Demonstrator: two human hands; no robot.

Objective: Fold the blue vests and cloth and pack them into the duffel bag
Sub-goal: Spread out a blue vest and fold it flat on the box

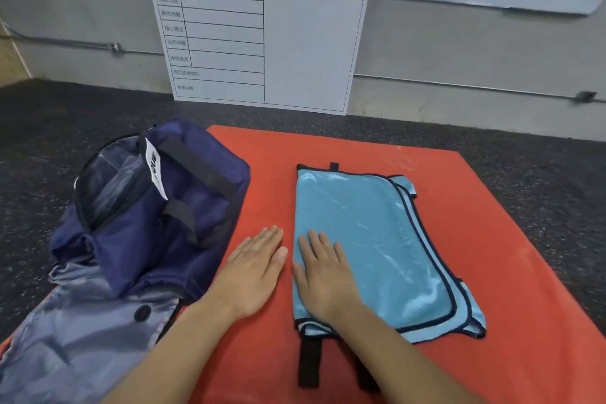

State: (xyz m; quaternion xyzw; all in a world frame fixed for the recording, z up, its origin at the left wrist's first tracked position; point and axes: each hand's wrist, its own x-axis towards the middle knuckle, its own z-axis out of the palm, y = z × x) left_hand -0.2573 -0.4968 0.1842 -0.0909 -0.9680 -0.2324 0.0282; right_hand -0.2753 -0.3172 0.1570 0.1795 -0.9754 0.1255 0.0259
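Note:
A folded stack of light blue fabric with dark trim (377,239) lies flat on an orange mat (492,272); its layered edges show along the right side, and black straps stick out at its near end. My right hand (323,275) lies flat, fingers straight, on the stack's near left part. My left hand (254,264) rests flat on the mat, just left of the fabric and apart from it. A navy duffel bag (157,207) sits to the left, unzipped, with its grey lining showing.
A white training-schedule board (262,33) leans against the grey wall behind the mat. Dark speckled floor (541,174) surrounds the mat. The bag's grey flap (75,338) spreads toward the near left corner.

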